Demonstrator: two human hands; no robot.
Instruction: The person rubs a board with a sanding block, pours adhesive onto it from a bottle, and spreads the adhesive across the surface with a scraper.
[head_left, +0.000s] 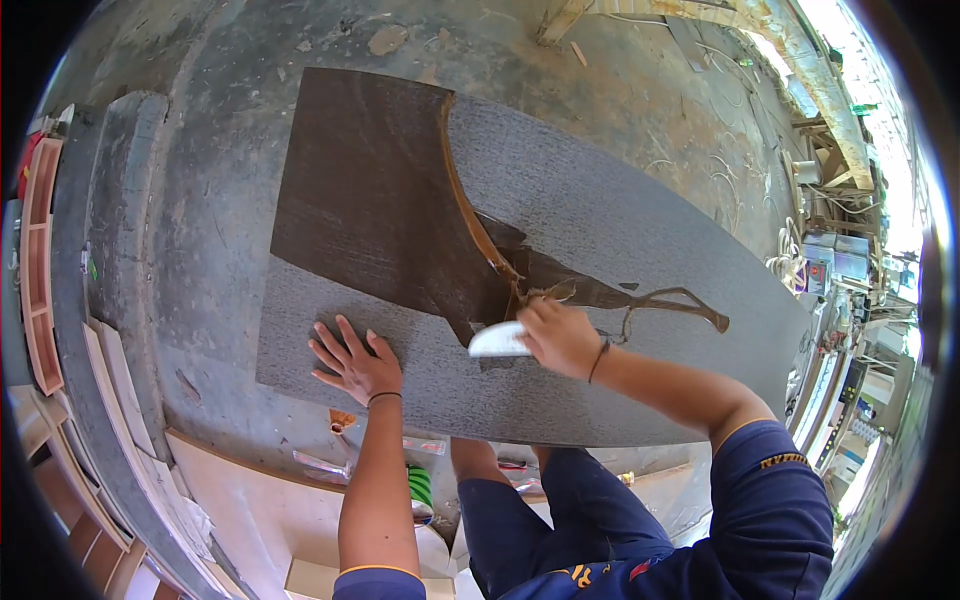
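A large grey board [600, 210] lies in front of me, its left part coated in a dark brown, wet-looking film [360, 170]. A thick amber-brown ridge of glue-like liquid [462, 200] curves along the coating's right edge, and a thin looped trail of it [680, 300] runs to the right. My right hand [562, 335] grips a white flat spreader [498, 340], slightly blurred, at the coating's lower right corner. My left hand [358, 368] rests flat with fingers spread on the bare grey strip at the board's lower left.
Below the board are a green striped roll [420, 487] and pale wooden panels [250, 500]. A pinkish divided wooden frame [38, 265] stands at far left. Wooden beams [720, 15] and cluttered shelves [850, 260] line the right. Scraps lie on the concrete floor [230, 130].
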